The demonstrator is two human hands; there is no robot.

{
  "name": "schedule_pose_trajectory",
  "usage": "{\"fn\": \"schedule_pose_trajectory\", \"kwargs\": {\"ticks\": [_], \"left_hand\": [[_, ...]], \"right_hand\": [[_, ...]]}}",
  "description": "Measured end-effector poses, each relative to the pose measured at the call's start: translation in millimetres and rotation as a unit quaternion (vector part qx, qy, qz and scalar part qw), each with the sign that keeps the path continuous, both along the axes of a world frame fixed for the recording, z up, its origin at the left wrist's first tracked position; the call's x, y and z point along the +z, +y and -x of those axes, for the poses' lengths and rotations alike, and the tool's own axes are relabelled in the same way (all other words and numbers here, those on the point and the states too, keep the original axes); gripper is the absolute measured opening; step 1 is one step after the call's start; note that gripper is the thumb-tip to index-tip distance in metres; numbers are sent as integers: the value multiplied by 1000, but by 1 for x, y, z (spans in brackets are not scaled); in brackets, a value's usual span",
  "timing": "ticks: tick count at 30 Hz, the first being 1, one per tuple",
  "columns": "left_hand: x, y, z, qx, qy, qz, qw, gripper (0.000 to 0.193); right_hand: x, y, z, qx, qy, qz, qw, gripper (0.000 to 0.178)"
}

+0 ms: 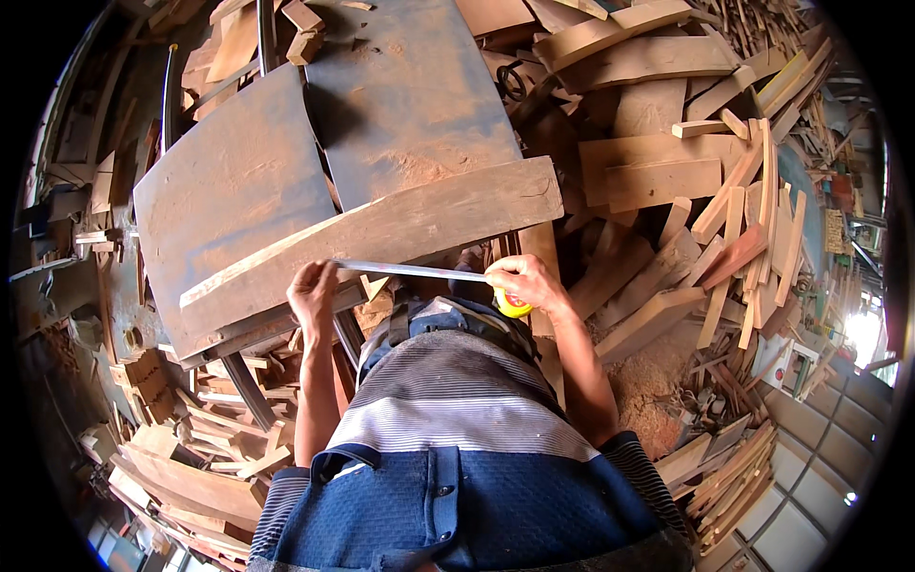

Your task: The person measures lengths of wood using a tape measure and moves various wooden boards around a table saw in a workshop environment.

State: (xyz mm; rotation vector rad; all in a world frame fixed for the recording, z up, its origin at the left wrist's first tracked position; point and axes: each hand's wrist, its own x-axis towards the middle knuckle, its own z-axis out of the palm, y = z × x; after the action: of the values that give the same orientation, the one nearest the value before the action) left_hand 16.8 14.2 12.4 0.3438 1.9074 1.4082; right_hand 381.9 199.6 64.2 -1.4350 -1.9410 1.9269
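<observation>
Left hand (313, 291): thumb and fingers together, pinched on the left end of the tape blade (410, 271).
Right hand (529, 282): fingers curled and clamped around the yellow tape measure (512, 304), at the blade's right end.
Tape blade position: drawn out straight between both hands, in front of the torso, near the board's near edge; contact with the board not possible to tell.
Board (400, 224): laid across the near part of two metal plates (400, 105); right end projecting past the right plate.
Plate surface: dusted with reddish-brown sawdust; narrow gap between plates.
Wood blocks (304, 30): at the far end, near the gap.
Wood offcuts (658, 181): heaped to the right of the plates.
Sawdust pile (653, 391): to the right of the right forearm.
</observation>
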Motion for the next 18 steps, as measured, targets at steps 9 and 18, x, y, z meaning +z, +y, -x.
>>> {"fn": "schedule_pose_trajectory", "kwargs": {"ticks": [9, 18], "left_hand": [[60, 46, -85, -399, 34, 54, 915, 29], [36, -1, -45, -220, 68, 39, 972, 27]], "right_hand": [[-1, -10, -5, -241, 33, 34, 969, 24], [-6, 75, -23, -398, 87, 55, 911, 22]]}}
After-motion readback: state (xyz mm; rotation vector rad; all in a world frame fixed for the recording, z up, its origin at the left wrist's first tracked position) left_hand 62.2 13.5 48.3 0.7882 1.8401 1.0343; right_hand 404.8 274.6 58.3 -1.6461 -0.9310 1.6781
